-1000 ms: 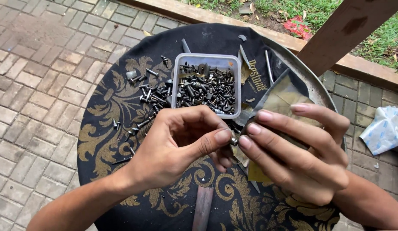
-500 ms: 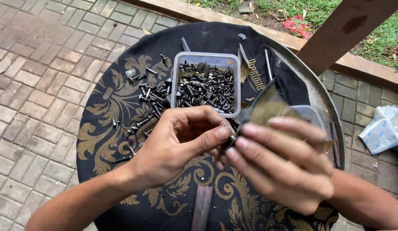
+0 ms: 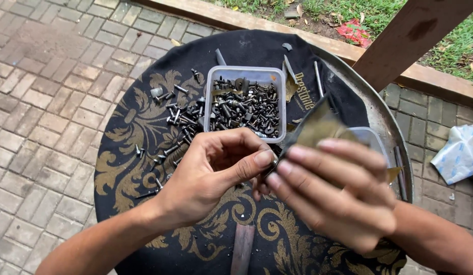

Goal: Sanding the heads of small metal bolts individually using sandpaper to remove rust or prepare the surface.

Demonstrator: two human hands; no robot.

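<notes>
Over the middle of the round tabletop, both hands meet, fingertips almost touching. Left hand has thumb and forefinger pinched together on a small dark metal piece, probably a bolt or nut, though it is too hidden to tell which. Right hand comes in from the right, fingers curled and closing on that same piece from the other side; it is blurred, and I cannot tell whether it truly grips or only touches.

Just beyond the hands sits a clear plastic tub, well filled with dark screws, bolts and nuts. To the left of the tub, loose screws lie scattered on the black cloth with its gold scroll pattern. Behind the right hand, a second clear tub shows only its rim, with a brownish dry leaf or scrap lying against it; what is inside I cannot see.

Judging by the spread, the sorting looks partway along: plenty already in the tub, a good handful still loose on the cloth, one piece in hand. Far right on the brick paving lies a crumpled white bag.
</notes>
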